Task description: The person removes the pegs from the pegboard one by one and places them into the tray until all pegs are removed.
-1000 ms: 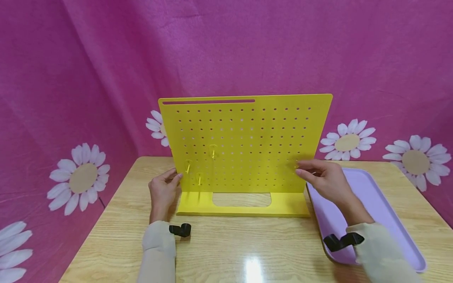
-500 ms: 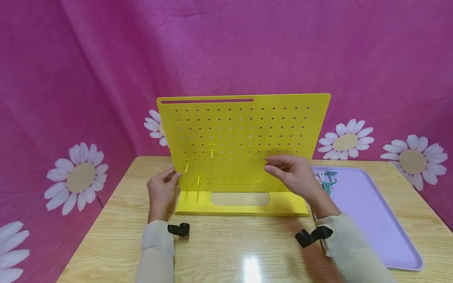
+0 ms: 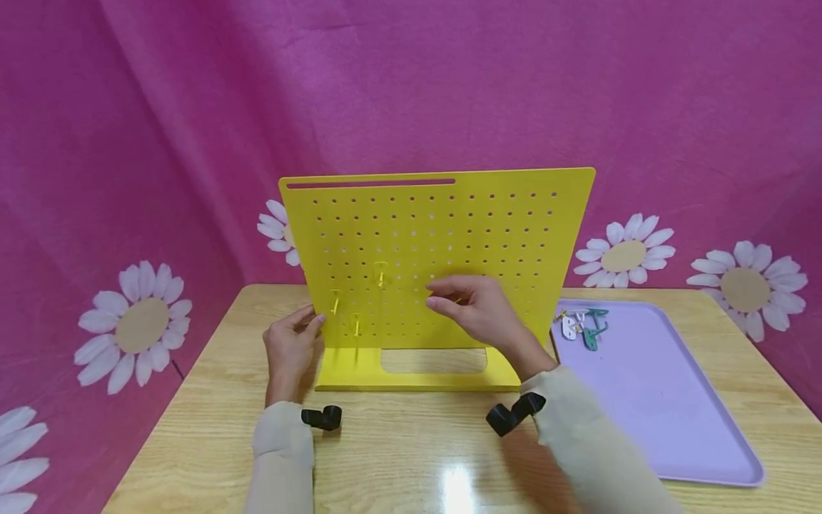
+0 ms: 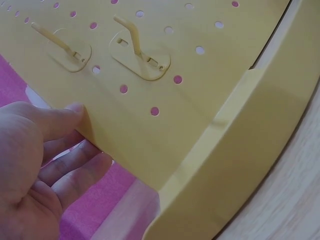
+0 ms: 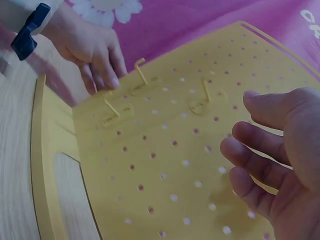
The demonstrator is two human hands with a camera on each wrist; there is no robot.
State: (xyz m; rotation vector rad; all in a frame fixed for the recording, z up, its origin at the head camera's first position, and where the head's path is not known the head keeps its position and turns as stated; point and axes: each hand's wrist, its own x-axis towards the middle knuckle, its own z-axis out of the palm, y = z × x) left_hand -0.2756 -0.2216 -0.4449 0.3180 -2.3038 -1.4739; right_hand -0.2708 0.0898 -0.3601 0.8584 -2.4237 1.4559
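A yellow pegboard (image 3: 501, 250) stands upright on its yellow base. My left hand (image 3: 290, 350) grips its left edge, thumb on the front face and fingers behind in the left wrist view. Three yellow hooks are fixed on the board's left part: an upper hook (image 3: 382, 275), a left hook (image 3: 335, 303) and a lower hook (image 3: 357, 325). Before the middle of the board is my right hand (image 3: 478, 310); in the right wrist view its loosely bent fingers (image 5: 252, 155) hold nothing.
A lilac tray (image 3: 668, 400) lies on the wooden table (image 3: 385, 450) at the right. Green hooks (image 3: 592, 332) and white hooks (image 3: 569, 327) lie at its far left corner. Behind hangs a magenta cloth (image 3: 411, 86) with daisies.
My right hand has moved left across the board's front, from its right edge to the middle. The hooks in the tray have come into view. My left hand stays at the edge.
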